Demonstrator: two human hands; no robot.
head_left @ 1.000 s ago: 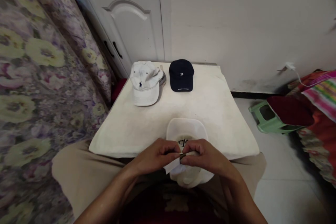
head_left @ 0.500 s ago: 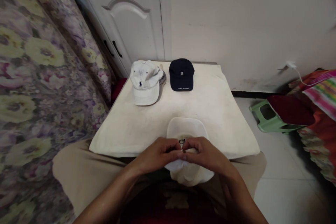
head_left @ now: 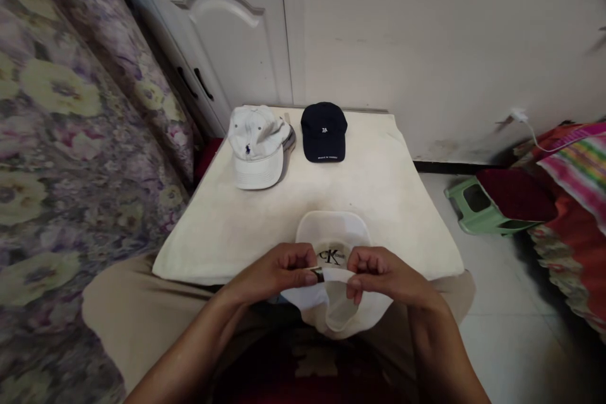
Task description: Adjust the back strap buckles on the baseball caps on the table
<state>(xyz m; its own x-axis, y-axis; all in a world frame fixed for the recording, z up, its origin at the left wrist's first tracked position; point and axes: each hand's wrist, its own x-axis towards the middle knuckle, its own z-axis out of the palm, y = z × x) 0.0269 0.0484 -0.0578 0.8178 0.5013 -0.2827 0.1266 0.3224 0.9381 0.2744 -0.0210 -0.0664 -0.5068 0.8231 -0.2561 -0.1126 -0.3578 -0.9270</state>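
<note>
Left hand [head_left: 284, 270] and right hand [head_left: 382, 271] have parted, pinching the strap [head_left: 337, 274].

Dim, soft indoor light falls evenly, its source out of view. The table's cream cloth cover [head_left: 392, 208] is the brightest area, free of glare, while the dark red garment [head_left: 265, 366] at the bottom sinks almost into black. A soft shadow edges the pale cap with a small navy emblem [head_left: 257, 148]; the pale plain wall [head_left: 426, 44] darkens toward the upper right corner. Wide-angle distortion stretches the purple-and-yellow floral curtain [head_left: 61, 139], smeared at the far left. Black lettering on the white cloth cap [head_left: 331, 257] reads clearly; tiny print on the navy cap [head_left: 324, 132] is too soft to read.
</note>
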